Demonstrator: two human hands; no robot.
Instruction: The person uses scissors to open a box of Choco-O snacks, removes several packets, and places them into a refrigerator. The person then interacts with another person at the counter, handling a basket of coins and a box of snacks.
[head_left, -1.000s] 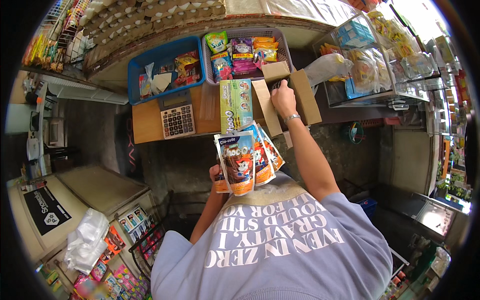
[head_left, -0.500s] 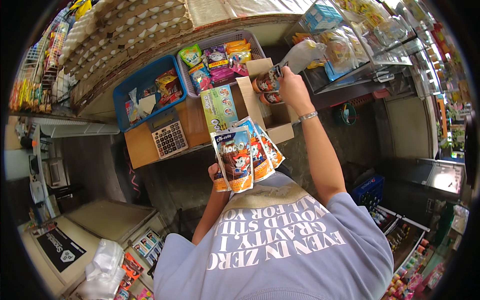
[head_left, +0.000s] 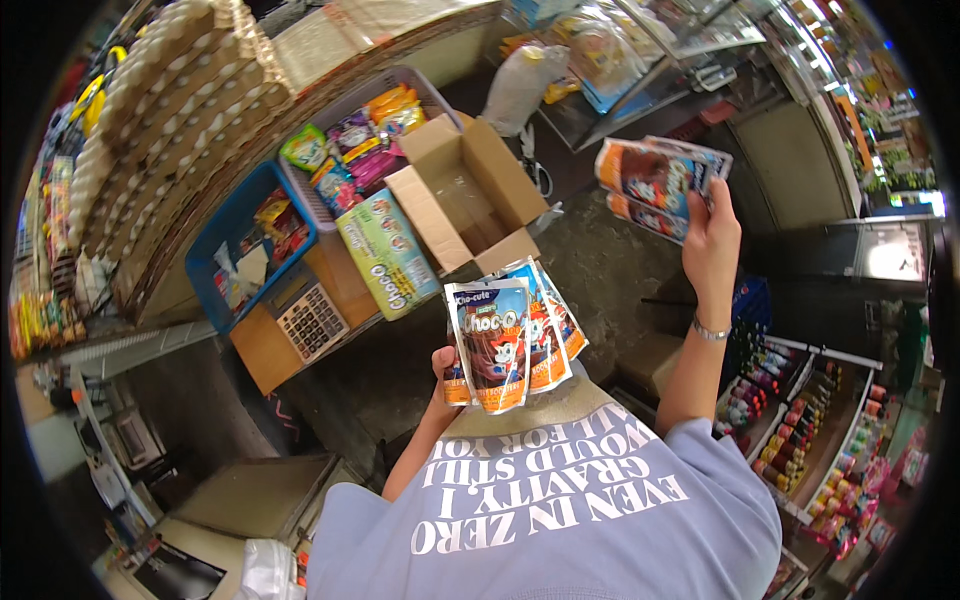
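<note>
My left hand (head_left: 445,372) is closed on a fanned bunch of chocolate drink pouches (head_left: 500,345), brown, blue and orange, held upright in front of my shirt. Most of its fingers are hidden behind them. Out to the right, my right hand (head_left: 711,235) pinches a few more pouches (head_left: 655,185) of the same kind by their edge. These hang over the floor, away from the counter. Between the hands and farther off stands an opened cardboard box (head_left: 475,190), flaps up; no pouches show in it. A green-and-white printed carton (head_left: 388,255) lies beside it.
On the counter are a calculator (head_left: 312,322), a blue basket (head_left: 207,262) and a lilac basket (head_left: 300,190) of colourful sachets. Egg trays (head_left: 170,150) are stacked at the far left. A clear display case (head_left: 620,95) stands far right, bottle racks (head_left: 800,430) nearer.
My right hand has drawn its pouches out of the cardboard box and swung them to the right. The view has turned rightward. My left hand still holds its bunch.
</note>
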